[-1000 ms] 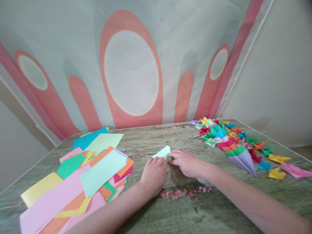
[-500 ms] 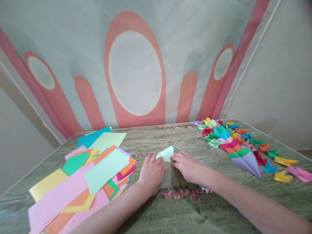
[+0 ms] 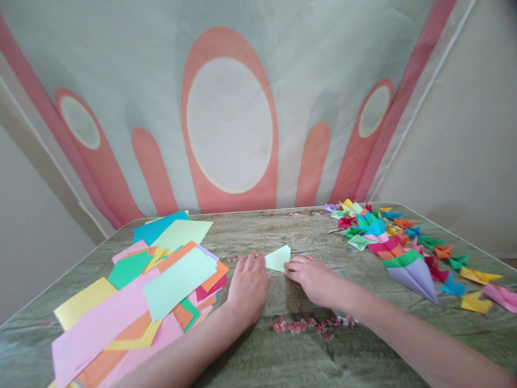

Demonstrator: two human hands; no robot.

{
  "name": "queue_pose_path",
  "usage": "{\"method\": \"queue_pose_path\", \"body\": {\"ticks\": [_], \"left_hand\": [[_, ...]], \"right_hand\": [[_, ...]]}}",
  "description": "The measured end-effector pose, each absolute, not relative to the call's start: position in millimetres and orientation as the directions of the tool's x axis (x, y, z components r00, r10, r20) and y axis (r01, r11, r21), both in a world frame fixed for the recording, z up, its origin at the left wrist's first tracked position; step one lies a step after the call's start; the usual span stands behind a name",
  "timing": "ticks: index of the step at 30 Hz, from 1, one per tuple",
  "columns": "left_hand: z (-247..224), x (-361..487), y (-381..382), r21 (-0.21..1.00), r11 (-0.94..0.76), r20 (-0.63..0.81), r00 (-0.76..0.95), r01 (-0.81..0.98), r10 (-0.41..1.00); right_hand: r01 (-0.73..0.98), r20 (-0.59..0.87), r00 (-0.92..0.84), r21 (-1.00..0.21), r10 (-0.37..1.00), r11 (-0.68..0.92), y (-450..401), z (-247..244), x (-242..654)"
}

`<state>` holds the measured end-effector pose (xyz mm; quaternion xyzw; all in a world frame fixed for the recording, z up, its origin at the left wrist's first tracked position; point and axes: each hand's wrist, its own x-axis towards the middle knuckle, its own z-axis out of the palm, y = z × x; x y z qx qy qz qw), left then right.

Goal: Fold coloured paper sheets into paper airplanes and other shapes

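A small pale green piece of folded paper (image 3: 278, 258) lies on the wood-patterned table between my hands, wider at its right end and narrowing to the left. My left hand (image 3: 248, 285) rests palm down at the narrow left end, its fingers stretched out and lightly apart. At the lower right edge of the paper is my right hand (image 3: 309, 277), fingers bent together on that edge; the thumb is mostly hidden.
On the left, a spread of coloured paper sheets (image 3: 100, 323) overlaps in pink, green, orange, yellow and blue. Along the right lie many small folded paper shapes (image 3: 407, 231) and nested paper cones (image 3: 412, 277). A printed fabric backdrop (image 3: 230, 124) hangs behind the table (image 3: 258, 355).
My left fingers have slid left off the paper and straightened out, so more of the paper shows. My right hand stays at its right edge. The view has shifted slightly.
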<state>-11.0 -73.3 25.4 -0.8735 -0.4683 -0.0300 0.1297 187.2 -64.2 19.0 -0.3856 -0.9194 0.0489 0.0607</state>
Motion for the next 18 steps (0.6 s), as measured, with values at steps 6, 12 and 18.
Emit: {"method": "queue_pose_path", "body": {"ticks": [6, 12, 18], "left_hand": [[18, 4, -85, -0.067, -0.65, 0.163, 0.651, 0.757, 0.741], [21, 5, -81, -0.062, -0.678, 0.127, 0.68, 0.732, 0.723], [18, 4, -75, -0.105, -0.716, 0.134, 0.724, 0.69, 0.677]], "right_hand": [[0.711, 0.13, -0.673, -0.159, 0.728, 0.685, -68, 16, 184], [0.695, 0.199, -0.646, -0.245, 0.737, 0.676, -63, 12, 189], [0.676, 0.261, -0.595, -0.348, 0.76, 0.649, -46, 8, 205]]}}
